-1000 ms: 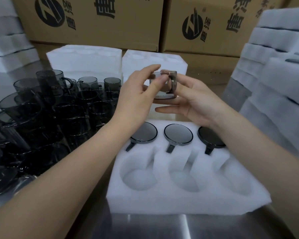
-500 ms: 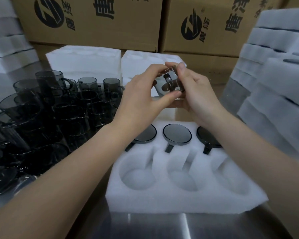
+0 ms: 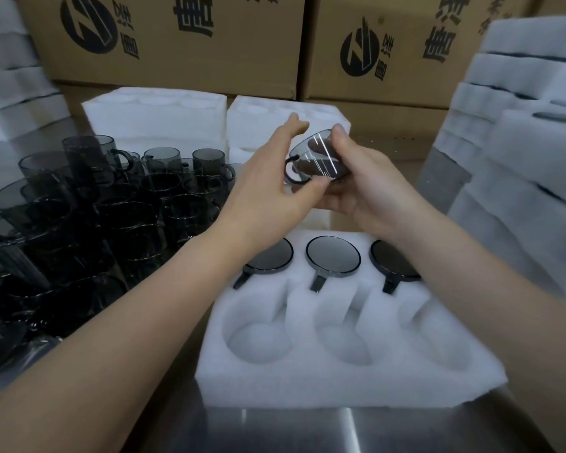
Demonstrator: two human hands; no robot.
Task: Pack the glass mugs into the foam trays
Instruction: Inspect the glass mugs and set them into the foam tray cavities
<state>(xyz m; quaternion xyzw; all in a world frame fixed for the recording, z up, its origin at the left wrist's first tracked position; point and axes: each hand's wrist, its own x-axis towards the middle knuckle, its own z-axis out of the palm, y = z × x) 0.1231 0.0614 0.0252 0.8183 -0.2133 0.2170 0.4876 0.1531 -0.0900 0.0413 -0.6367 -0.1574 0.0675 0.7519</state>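
A smoky grey glass mug (image 3: 314, 158) is held in the air above the white foam tray (image 3: 347, 380), tilted with its handle to the left. My right hand (image 3: 360, 181) grips it from the right and below. My left hand (image 3: 268, 191) touches its left side with thumb under the handle and fingers stretched out. The tray's far row holds three mugs (image 3: 333, 256) upside down. Its near row shows three bare round pockets (image 3: 258, 335).
Many loose grey mugs (image 3: 79, 223) crowd the steel table on the left. Foam blocks (image 3: 164, 116) stand behind them, and foam stacks (image 3: 520, 142) rise at the right. Cardboard boxes (image 3: 177, 40) line the back.
The mug has been turned in both hands from upright to tilted, its handle swinging from the right side to the left. My left fingers have opened outwards.
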